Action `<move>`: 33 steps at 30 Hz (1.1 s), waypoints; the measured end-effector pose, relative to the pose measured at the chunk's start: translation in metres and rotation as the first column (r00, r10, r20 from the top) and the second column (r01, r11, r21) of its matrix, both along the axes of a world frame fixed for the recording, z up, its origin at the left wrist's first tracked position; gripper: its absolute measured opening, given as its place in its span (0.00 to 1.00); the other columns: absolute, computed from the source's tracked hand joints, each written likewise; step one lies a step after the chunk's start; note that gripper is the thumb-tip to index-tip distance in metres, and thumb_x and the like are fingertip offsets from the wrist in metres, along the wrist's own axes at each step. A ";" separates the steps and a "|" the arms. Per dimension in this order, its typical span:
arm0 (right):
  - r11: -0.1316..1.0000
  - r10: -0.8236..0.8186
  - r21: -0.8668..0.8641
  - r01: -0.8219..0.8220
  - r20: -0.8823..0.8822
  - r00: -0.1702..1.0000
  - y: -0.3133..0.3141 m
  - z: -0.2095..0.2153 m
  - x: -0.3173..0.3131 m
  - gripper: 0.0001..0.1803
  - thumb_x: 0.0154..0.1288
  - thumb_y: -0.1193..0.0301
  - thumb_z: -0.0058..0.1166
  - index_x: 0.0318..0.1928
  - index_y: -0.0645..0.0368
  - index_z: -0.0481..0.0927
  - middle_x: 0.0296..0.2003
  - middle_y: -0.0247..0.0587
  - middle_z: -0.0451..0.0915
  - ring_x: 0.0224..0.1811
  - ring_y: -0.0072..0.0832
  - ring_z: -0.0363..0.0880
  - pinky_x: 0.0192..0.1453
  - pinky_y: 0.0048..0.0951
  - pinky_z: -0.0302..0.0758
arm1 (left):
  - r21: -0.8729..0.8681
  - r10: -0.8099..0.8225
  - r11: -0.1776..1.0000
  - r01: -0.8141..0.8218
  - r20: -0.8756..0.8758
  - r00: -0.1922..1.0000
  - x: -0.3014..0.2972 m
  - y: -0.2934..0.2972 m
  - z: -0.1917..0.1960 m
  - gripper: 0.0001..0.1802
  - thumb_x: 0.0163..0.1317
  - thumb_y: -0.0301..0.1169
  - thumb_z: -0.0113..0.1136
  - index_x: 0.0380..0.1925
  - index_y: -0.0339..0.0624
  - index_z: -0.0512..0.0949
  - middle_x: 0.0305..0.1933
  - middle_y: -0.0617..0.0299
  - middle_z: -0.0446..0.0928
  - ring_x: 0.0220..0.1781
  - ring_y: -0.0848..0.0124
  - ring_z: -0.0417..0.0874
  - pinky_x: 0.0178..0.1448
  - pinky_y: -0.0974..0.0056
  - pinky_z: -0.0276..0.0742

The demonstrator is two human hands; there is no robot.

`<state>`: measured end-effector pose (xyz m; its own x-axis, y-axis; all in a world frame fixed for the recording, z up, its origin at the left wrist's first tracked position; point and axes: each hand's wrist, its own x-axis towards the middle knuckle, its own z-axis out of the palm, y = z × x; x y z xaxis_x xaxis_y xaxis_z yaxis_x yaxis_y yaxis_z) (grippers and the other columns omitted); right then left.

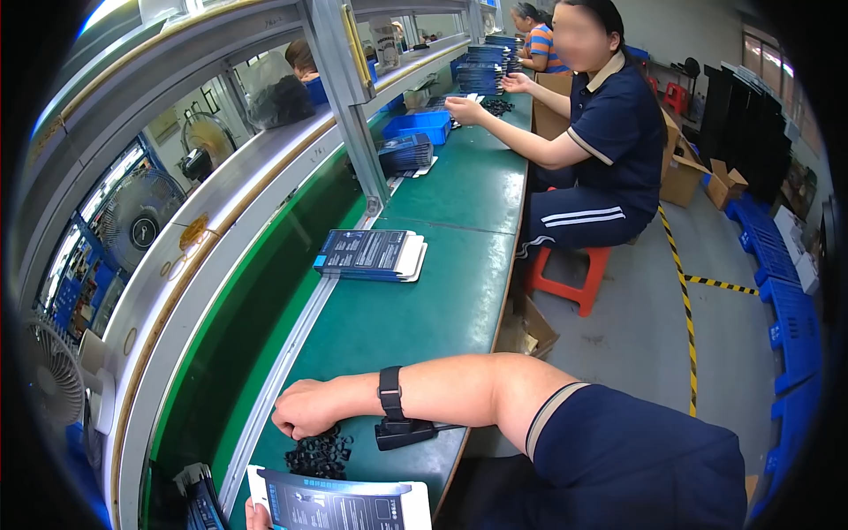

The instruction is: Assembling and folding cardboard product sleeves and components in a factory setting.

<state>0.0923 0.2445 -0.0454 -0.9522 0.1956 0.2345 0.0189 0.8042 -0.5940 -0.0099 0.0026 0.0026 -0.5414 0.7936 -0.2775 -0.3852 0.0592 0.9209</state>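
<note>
Curling right hand [305, 411] over small black parts [320, 453], apparently gathering some, left hand [256, 515] pinching dark printed card [340, 502] ready alongside.

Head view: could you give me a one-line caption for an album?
Right hand reaches into small black parts on a green bench; left hand holds a dark card.
</note>
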 end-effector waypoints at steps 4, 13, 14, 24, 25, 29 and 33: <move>1.000 -0.012 -0.015 0.012 -0.006 1.000 -0.001 0.001 0.002 0.03 0.50 0.72 0.60 0.27 0.57 0.81 0.27 0.40 0.81 0.38 0.39 0.79 0.41 0.39 0.73 | -0.020 0.025 0.999 -0.025 -0.002 1.000 -0.001 -0.001 -0.001 0.25 0.68 0.34 0.46 0.62 0.32 0.66 0.63 0.53 0.71 0.62 0.61 0.72 0.67 0.56 0.65; 0.999 0.004 -0.037 -0.006 -0.041 0.999 0.001 -0.002 0.001 0.03 0.50 0.72 0.60 0.26 0.57 0.81 0.28 0.40 0.81 0.37 0.39 0.79 0.40 0.39 0.73 | -0.039 -0.001 0.999 0.001 -0.020 1.000 0.005 0.001 -0.003 0.27 0.67 0.36 0.48 0.64 0.35 0.65 0.66 0.54 0.67 0.67 0.62 0.67 0.70 0.56 0.60; 0.999 0.001 -0.038 -0.003 -0.039 0.999 0.002 -0.003 0.001 0.03 0.50 0.72 0.60 0.26 0.57 0.81 0.28 0.40 0.81 0.37 0.39 0.79 0.40 0.39 0.73 | -0.050 -0.008 0.999 0.007 -0.017 1.000 0.005 0.001 -0.003 0.28 0.66 0.37 0.48 0.64 0.36 0.65 0.66 0.54 0.67 0.67 0.61 0.66 0.70 0.56 0.60; 0.999 0.007 -0.045 -0.009 -0.042 0.999 0.003 -0.003 0.000 0.04 0.50 0.72 0.61 0.27 0.57 0.81 0.28 0.41 0.82 0.37 0.39 0.79 0.40 0.39 0.74 | -0.139 -0.014 0.990 0.010 -0.025 1.000 -0.008 -0.004 -0.017 0.30 0.67 0.42 0.48 0.67 0.42 0.62 0.65 0.57 0.68 0.66 0.63 0.68 0.68 0.57 0.63; 0.999 0.004 -0.046 -0.006 -0.039 0.999 0.003 -0.003 0.000 0.04 0.50 0.72 0.61 0.27 0.57 0.81 0.28 0.41 0.82 0.37 0.39 0.79 0.40 0.39 0.74 | -0.133 -0.057 0.990 0.056 0.001 0.998 -0.010 -0.004 -0.017 0.30 0.67 0.43 0.48 0.67 0.43 0.62 0.65 0.58 0.69 0.65 0.63 0.69 0.67 0.58 0.64; 0.998 0.002 -0.055 -0.004 -0.035 0.999 0.003 -0.002 0.000 0.04 0.50 0.71 0.61 0.27 0.57 0.81 0.29 0.41 0.82 0.37 0.39 0.79 0.40 0.39 0.74 | -0.088 -0.122 0.989 0.120 -0.014 0.992 0.001 -0.001 -0.005 0.30 0.67 0.45 0.48 0.67 0.47 0.63 0.64 0.59 0.70 0.63 0.63 0.70 0.64 0.60 0.68; 0.999 -0.002 -0.048 0.001 -0.024 1.000 0.003 -0.002 0.001 0.04 0.50 0.71 0.61 0.27 0.57 0.81 0.28 0.41 0.81 0.38 0.39 0.79 0.41 0.39 0.74 | -0.094 -0.117 0.989 0.117 0.000 0.993 0.003 -0.001 -0.009 0.30 0.67 0.45 0.49 0.67 0.47 0.63 0.64 0.59 0.69 0.63 0.64 0.70 0.64 0.60 0.68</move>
